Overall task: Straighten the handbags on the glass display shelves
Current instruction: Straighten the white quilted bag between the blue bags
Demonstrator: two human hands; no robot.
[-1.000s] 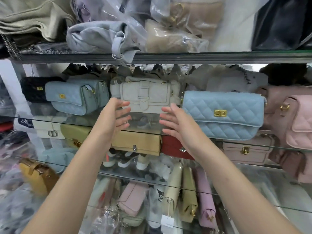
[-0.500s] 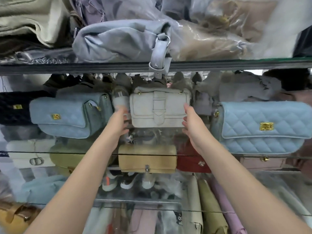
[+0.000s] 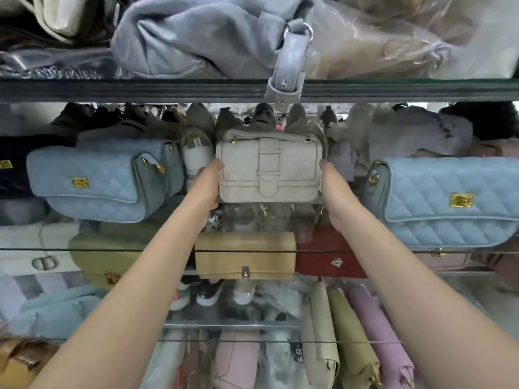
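The cream handbag (image 3: 269, 169) stands upright and square to the viewer in the middle of the second glass shelf (image 3: 84, 249), set back from the shelf's near edge. It lies directly between the person's two hands. The left hand (image 3: 206, 182) clasps the bag's left end, with the thumb laid on the front corner and the other fingers out of sight behind the side. The right hand (image 3: 332, 189) holds the right end in the same way, so the bag is gripped from both sides at about mid-height. Whether its base rests on the glass or is raised just off it cannot be told. To its left, near but apart, sits a pale blue quilted bag (image 3: 104, 178) turned at a slant. To its right lies a wider blue quilted bag (image 3: 455, 200), closer to the near edge. A grey-blue strap (image 3: 288, 66) hangs over the dark upper shelf (image 3: 140, 89) just above the cream handbag. Below, a tan clutch (image 3: 245, 255) and a red bag (image 3: 328, 261) sit side by side.
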